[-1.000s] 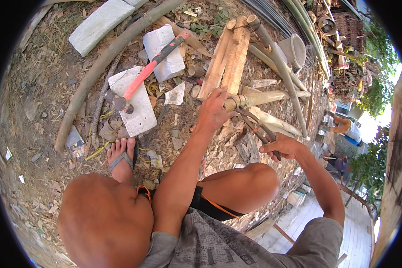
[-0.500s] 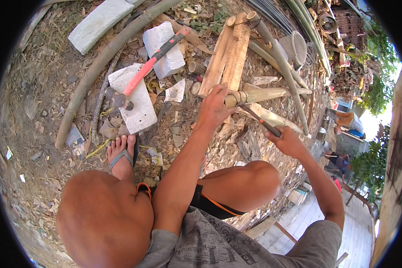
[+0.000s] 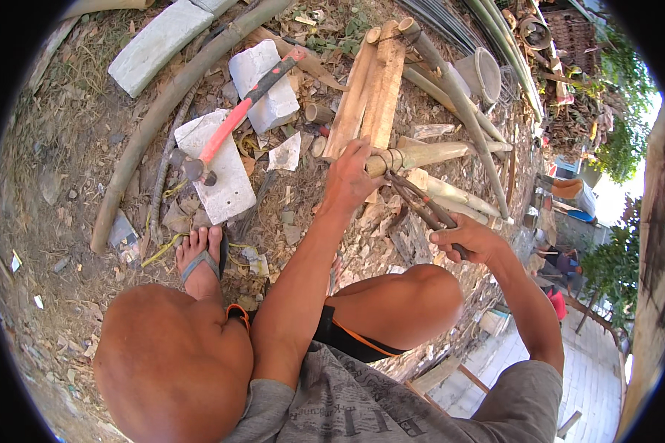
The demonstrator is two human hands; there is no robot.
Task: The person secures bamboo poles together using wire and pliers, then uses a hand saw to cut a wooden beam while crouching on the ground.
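My left hand (image 3: 343, 184) is wrapped around the near end of a bamboo frame, where the wooden slats (image 3: 379, 96) meet a bamboo pole (image 3: 451, 153). Thin dark wire is wound around that pole near its cut end. My right hand (image 3: 469, 240) grips the handles of a pair of pincers (image 3: 417, 198). The pincers' jaws touch the wire area just beside the pole's end, and their handles are spread apart. My left palm and fingertips hide part of the joint.
A hammer (image 3: 238, 118) with a red and black handle lies across white blocks (image 3: 218, 190) to the left. A long curved pole (image 3: 146, 122) rests on the leaf-strewn ground. A bucket (image 3: 482, 77) stands at the far right. Another person (image 3: 561, 260) is in the right background.
The pincers' handles have spread apart and my right hand has shifted slightly down. My left hand has kept its hold on the frame.
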